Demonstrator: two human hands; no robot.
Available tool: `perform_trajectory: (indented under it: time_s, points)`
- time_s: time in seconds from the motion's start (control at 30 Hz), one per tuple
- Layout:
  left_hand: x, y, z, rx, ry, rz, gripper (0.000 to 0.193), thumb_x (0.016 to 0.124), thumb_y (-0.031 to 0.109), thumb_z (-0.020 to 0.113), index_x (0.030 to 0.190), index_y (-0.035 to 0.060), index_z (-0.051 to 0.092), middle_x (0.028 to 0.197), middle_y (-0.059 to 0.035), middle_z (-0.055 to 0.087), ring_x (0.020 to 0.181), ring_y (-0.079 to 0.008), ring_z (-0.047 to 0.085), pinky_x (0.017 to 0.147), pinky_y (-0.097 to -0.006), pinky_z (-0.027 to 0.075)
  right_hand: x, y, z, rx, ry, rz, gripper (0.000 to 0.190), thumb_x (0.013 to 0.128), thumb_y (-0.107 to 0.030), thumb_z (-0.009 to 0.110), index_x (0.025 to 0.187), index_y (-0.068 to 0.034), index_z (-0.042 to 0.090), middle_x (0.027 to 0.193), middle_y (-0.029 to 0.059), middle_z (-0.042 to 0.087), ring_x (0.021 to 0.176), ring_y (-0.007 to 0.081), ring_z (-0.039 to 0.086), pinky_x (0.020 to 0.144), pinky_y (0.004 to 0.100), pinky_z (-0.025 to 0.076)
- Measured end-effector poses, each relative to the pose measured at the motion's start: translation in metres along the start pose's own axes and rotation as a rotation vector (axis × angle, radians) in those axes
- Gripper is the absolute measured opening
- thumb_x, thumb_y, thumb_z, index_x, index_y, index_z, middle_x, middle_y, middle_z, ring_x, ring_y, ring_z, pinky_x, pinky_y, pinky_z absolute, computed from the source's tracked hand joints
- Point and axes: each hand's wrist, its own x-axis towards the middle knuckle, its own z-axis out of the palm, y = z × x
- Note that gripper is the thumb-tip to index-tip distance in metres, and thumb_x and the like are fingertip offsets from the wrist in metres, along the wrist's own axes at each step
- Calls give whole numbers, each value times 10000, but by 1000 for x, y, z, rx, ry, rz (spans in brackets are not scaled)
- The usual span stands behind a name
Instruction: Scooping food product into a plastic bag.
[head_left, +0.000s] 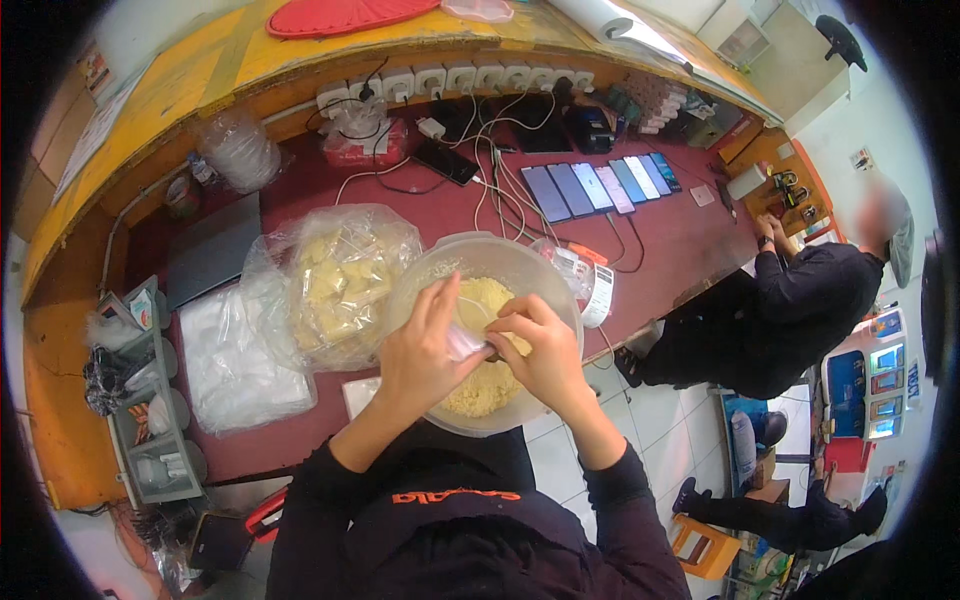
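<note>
Both my hands are over a large translucent plastic tub (561, 300) at the table's front edge. Loose pale-yellow powder (476, 394) lies in it. My left hand (418, 352) holds one side of a small transparent plastic bag (472, 315). At its other side, my right hand (541, 349) pinches the bag between thumb and fingers. Some yellow shows through the bag, but I cannot tell whether that is its contents or the powder behind. Left of the tub sits a big transparent bag (349, 277) full of pale-yellow packets.
Flat plastic bags (244, 360) are stacked at left, beside a grey organiser rack (161, 397). Several phones (600, 184) lie in a row behind the tub, near tangled charging cables (499, 180). A label roll (598, 296) touches the tub's right side. A person (795, 315) stands at right.
</note>
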Motion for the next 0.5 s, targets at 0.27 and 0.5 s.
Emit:
perform_trajectory:
  time_s: [0.27, 0.5]
  points:
    - [0, -49, -5, -704, -365, -255, 185, 787, 85, 670, 937, -22, 664, 854, -74, 659, 801, -124, 608, 724, -237, 463, -10, 13, 1, 412, -58, 191, 68, 753, 49, 648, 786, 26, 593, 750, 59, 607, 682, 121, 594, 628, 245, 468]
    - [-9, -40, -6, -786, -393, -379, 119, 797, 69, 666, 877, -19, 678, 838, -53, 664, 775, -89, 581, 701, -230, 461, -24, 14, 4, 670, -49, 320, 73, 780, 27, 627, 736, 19, 570, 699, 44, 594, 625, 73, 560, 549, 228, 443]
